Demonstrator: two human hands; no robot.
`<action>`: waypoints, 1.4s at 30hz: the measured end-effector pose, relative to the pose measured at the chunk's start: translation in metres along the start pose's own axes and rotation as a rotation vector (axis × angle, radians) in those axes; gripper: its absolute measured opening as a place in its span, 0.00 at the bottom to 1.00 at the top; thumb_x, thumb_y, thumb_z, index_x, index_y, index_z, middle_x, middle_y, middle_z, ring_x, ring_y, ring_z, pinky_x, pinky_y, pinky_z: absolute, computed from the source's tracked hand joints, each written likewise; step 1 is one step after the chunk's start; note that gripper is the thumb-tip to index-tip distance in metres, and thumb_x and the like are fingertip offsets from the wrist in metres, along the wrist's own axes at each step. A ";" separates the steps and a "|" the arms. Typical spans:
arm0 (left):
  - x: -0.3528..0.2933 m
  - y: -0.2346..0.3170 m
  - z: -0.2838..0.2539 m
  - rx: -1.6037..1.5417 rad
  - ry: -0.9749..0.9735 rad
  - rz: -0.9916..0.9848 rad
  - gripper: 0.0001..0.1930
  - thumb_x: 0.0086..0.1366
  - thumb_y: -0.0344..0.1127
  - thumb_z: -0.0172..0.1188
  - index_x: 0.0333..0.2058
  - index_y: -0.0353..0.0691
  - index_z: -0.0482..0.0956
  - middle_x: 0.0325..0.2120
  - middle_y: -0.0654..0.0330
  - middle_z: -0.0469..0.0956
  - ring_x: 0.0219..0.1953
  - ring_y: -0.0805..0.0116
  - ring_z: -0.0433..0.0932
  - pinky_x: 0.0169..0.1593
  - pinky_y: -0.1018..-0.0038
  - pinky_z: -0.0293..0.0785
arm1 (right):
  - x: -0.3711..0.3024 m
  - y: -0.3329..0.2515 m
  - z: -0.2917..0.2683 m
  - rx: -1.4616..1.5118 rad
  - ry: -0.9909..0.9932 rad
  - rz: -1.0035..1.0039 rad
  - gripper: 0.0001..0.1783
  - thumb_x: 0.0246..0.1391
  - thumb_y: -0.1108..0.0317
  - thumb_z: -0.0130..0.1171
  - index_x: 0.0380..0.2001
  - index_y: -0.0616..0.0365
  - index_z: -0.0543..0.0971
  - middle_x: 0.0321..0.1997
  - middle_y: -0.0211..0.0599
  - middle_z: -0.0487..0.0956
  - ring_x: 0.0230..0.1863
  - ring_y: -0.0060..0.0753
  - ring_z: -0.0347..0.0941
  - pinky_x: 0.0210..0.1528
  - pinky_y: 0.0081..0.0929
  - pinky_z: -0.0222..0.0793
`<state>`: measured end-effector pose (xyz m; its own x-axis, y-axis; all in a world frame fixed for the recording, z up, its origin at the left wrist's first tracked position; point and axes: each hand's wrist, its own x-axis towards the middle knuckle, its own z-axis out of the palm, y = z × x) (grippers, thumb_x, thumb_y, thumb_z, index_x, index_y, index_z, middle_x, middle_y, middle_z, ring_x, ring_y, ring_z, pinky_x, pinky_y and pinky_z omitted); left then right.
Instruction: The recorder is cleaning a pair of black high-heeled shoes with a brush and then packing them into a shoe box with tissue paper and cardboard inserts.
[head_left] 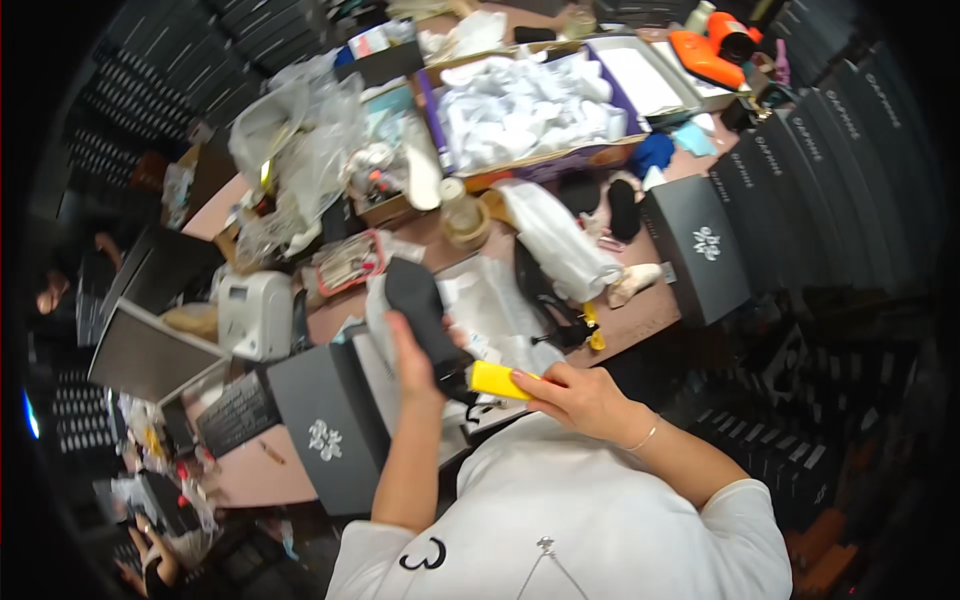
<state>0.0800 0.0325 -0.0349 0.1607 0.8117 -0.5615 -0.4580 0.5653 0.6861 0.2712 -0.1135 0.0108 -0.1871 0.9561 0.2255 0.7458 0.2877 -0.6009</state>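
Observation:
A black shoe [418, 305] is gripped in my left hand [412, 370], sole turned up and heel end toward me. My right hand [590, 402] pinches a small yellow block [498, 381], which is against or very close to the heel of the shoe. I cannot tell whether the two touch. Just beyond the hands lies white tissue paper [490, 290], and a second black shoe [537, 285] rests on it. A bundle in white wrapping [560, 238] lies behind that shoe.
Dark grey shoe boxes [330, 430] stand left and right on the pink table [262, 470]. Farther back are a glass bottle [463, 218], a carton [437, 125] of crumpled white paper and an orange tool [706, 60]. A white machine [256, 316] stands left. Another person's arm [160, 550] shows lower left.

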 end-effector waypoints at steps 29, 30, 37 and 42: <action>0.031 -0.035 0.103 -0.180 0.133 0.016 0.35 0.61 0.71 0.44 0.44 0.39 0.66 0.35 0.58 0.71 0.30 0.66 0.76 0.33 0.70 0.77 | 0.081 0.306 -0.011 -0.294 0.408 0.355 0.25 0.50 0.76 0.48 0.55 0.62 0.68 0.57 0.51 0.67 0.57 0.53 0.63 0.61 0.41 0.57; 0.030 -0.035 0.104 -0.173 0.125 -0.001 0.35 0.61 0.71 0.45 0.43 0.39 0.66 0.34 0.58 0.71 0.30 0.67 0.76 0.33 0.70 0.77 | 0.088 0.309 -0.010 -0.322 0.337 0.341 0.25 0.50 0.76 0.49 0.55 0.60 0.69 0.58 0.49 0.67 0.57 0.52 0.63 0.62 0.41 0.57; 0.026 -0.023 0.104 -0.110 0.212 0.110 0.31 0.65 0.66 0.45 0.40 0.37 0.67 0.27 0.59 0.72 0.28 0.71 0.76 0.29 0.76 0.77 | 0.097 0.281 -0.023 -0.023 0.299 0.340 0.14 0.53 0.70 0.56 0.43 0.60 0.78 0.47 0.43 0.76 0.45 0.47 0.72 0.47 0.40 0.68; 0.018 -0.031 0.078 -0.069 0.066 0.100 0.31 0.65 0.66 0.44 0.38 0.38 0.68 0.26 0.59 0.72 0.24 0.71 0.76 0.27 0.75 0.77 | 0.071 0.084 -0.050 0.307 0.086 -0.318 0.19 0.42 0.71 0.63 0.43 0.56 0.80 0.37 0.35 0.76 0.36 0.35 0.73 0.38 0.29 0.69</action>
<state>0.1655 0.0407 -0.0301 0.0549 0.8506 -0.5230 -0.5286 0.4691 0.7075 0.3523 -0.0247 0.0145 -0.3128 0.8133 0.4906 0.4328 0.5818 -0.6886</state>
